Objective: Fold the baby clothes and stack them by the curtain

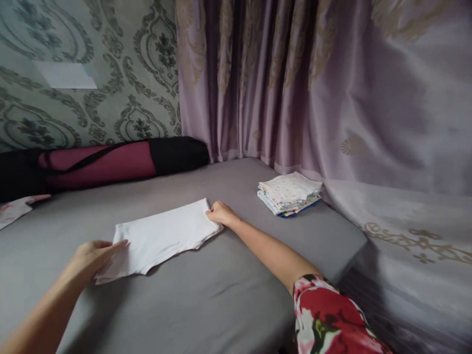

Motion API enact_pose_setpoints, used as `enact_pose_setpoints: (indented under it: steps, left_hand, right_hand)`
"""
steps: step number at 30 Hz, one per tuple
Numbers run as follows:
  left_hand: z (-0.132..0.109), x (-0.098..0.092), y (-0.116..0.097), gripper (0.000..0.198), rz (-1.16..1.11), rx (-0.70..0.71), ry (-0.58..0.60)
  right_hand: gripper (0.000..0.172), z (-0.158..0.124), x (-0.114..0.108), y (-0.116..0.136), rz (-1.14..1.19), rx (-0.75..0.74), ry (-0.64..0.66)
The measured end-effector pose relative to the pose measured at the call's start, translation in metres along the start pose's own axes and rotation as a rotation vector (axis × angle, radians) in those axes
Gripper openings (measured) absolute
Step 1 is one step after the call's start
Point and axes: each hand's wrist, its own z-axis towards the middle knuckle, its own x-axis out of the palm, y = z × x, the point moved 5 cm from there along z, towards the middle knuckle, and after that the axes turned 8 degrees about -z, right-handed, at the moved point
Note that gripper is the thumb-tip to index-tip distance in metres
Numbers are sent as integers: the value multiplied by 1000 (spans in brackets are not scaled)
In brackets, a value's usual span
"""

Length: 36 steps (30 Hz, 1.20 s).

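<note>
A white garment [165, 231], folded lengthwise into a long strip, lies on the grey bed sheet [221, 295]. Its exact kind is hard to tell; the near edge is uneven, with layers showing. My left hand [98, 253] grips its left end, thumb on top and the other fingers partly hidden. At the opposite end, my right hand [220, 214] pinches the right edge between thumb and fingers. Beyond my right hand sits a stack of folded patterned clothes [289, 194], apart from the white garment.
A long maroon and black bag [99, 164] lies along the patterned wall. Part of a printed cloth [18, 209] shows at the left edge. Purple curtains [250, 83] hang behind the bed and down its right side, where the mattress edge drops to a dark floor [372, 300].
</note>
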Motion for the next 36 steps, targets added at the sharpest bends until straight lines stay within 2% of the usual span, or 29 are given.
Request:
enact_pose_setpoints:
  steps: [5, 10, 13, 18, 20, 22, 28, 36]
  left_hand:
    - [6, 0, -3, 38, 25, 87, -46]
    - [11, -4, -14, 39, 110, 173, -77]
    - [-3, -8, -35, 40, 35, 193, -98]
    - [-39, -1, -82, 41, -314, 112, -90]
    - [-53, 6, -106, 42, -424, 138, -63]
    - [-66, 18, -132, 43, -519, 187, 14]
    - [-102, 62, -207, 34, -688, 347, 186]
    - [-126, 140, -299, 20, -851, 482, 367]
  right_hand:
    - [25, 1, 3, 3, 50, -55, 24]
    - [36, -10, -1, 9, 82, -117, -34]
    - [35, -13, -5, 10, 121, -133, -47]
    - [22, -12, -20, -5, 284, -97, -93]
    - [20, -13, -33, -20, 360, -79, -140]
    - [19, -16, -49, -39, 438, -57, -188]
    - [17, -42, -115, -110, 623, 95, -303]
    - [9, -64, -206, -204, 531, 276, -447]
